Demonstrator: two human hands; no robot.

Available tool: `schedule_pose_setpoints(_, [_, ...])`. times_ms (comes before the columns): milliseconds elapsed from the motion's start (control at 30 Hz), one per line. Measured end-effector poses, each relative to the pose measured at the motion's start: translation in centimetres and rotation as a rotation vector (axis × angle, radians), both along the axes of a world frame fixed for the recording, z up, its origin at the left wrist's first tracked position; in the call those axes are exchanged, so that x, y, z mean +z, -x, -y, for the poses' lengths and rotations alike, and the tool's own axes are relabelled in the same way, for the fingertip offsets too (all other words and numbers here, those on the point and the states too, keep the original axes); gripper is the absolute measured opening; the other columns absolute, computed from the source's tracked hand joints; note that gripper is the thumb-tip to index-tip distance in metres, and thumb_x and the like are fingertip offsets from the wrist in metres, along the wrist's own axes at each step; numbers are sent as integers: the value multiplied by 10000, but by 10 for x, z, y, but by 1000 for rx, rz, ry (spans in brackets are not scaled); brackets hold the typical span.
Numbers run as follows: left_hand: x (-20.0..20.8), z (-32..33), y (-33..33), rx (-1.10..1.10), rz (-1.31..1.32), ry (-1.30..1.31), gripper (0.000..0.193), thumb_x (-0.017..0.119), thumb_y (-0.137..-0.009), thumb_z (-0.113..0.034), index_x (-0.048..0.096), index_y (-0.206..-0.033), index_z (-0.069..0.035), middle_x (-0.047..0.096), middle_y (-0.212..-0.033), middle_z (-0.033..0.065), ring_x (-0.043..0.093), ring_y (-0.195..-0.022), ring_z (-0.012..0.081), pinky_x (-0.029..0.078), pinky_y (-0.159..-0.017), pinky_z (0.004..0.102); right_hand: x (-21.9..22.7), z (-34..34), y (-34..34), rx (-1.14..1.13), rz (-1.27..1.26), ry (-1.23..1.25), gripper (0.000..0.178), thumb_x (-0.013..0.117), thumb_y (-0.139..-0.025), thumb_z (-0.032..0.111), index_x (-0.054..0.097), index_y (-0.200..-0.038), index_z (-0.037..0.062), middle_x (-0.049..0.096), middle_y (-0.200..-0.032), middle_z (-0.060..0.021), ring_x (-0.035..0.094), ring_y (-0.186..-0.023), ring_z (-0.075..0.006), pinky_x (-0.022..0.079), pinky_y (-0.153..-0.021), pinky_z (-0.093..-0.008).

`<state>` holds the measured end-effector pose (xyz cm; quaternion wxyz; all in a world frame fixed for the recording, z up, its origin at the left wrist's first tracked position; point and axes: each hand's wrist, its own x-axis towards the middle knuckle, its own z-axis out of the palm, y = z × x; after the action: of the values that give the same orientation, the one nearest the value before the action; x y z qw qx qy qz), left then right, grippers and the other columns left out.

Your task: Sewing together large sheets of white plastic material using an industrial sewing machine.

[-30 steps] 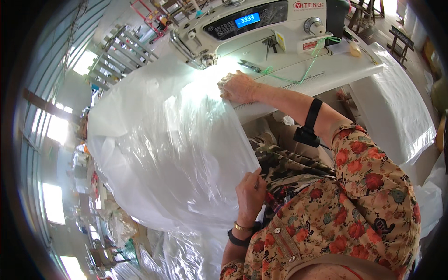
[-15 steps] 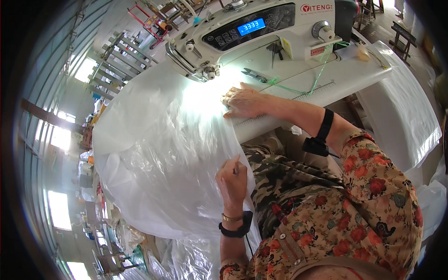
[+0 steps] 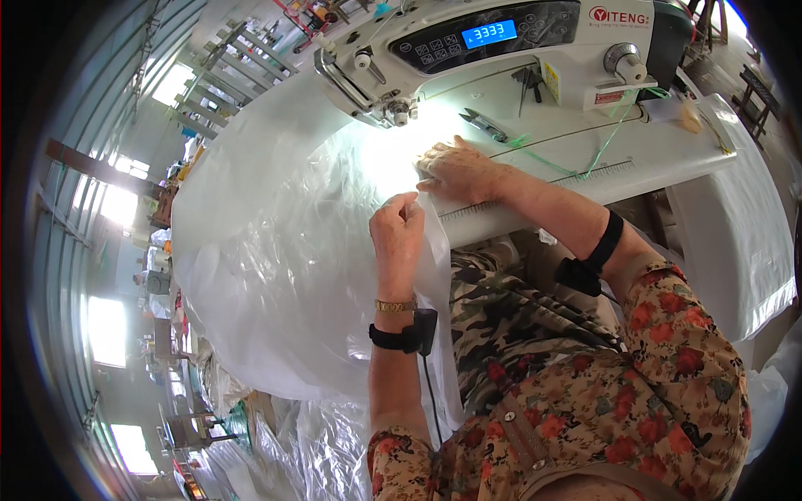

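A large, glossy, translucent plastic sheet point(image 3: 276, 250) spreads over the left of the table and hangs toward my lap. My left hand point(image 3: 397, 234) is closed in a pinch on its right edge, just below the lit spot. Close above it, my right hand point(image 3: 459, 171) has its fingers bent and thumb tucked in at the same edge, beside the sewing machine's needle area. Glare from the lamp hides the sheet there. The white sewing machine point(image 3: 368, 50) stands across the top, its blue display lit.
Small thread snips point(image 3: 484, 125) lie right of the needle, near a green thread point(image 3: 597, 154). A printed ruler point(image 3: 614, 167) runs along the table's front edge. White sheeting point(image 3: 735, 234) hangs at the right. Crumpled clear plastic point(image 3: 326, 451) lies at the lower left.
My left hand has risen from the sheet's lower edge up close to my right hand. The right hand stays by the needle. The whole view has shifted slightly.
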<state>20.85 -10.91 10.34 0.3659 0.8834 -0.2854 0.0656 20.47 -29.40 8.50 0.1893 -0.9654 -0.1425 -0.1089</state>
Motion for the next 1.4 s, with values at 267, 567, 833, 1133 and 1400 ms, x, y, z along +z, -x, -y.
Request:
schedule_pose_setpoints(267, [-36, -48, 124, 27, 353, -118, 727, 702, -740, -92, 379, -1380, 25, 476, -1240, 235, 440, -1176, 413, 375, -1000, 480, -19, 10, -2, -99, 201, -101, 441, 544, -942, 275, 522, -1296, 11, 561, -1293, -175, 510, -1229, -314, 363, -1035, -512])
schedule_pose_setpoints(567, [-74, -135, 233, 185, -58, -190, 382, 653, -794, -51, 544, -1158, -17, 603, -1014, 181, 599, -927, 335, 482, -788, 431, -61, -27, 115, 142, 640, -362, 214, 661, -843, 72, 555, -1027, 48, 603, -962, -100, 612, -895, -305, 504, -755, -391])
schedule_pose_setpoints(833, [10, -99, 235, -209, -402, -7, 121, 647, -878, -84, 581, -799, -21, 586, -669, 181, 575, -635, 402, 453, -561, 423, -174, -146, 116, -67, -283, -1617, 256, 620, -900, 134, 566, -1122, 18, 621, -1030, -118, 604, -928, -212, 516, -772, -348])
schedule_pose_setpoints(1133, [-32, -74, 213, -517, -235, -195, 130, 640, -888, -112, 608, -828, -1, 578, -652, 171, 596, -634, 372, 470, -594, 375, -159, -109, 154, 240, -288, -1302, 197, 600, -923, 138, 587, -1070, 7, 630, -970, -92, 600, -887, -189, 514, -756, -329])
schedule_pose_setpoints(1400, [23, -97, 169, 85, 452, -8, 203, 677, -862, -160, 657, -962, 16, 653, -872, 135, 617, -814, 313, 490, -735, 403, -91, -16, 141, -248, -84, -1135, 218, 519, -996, 163, 623, -1082, -9, 627, -793, -35, 585, -767, -98, 489, -700, -231])
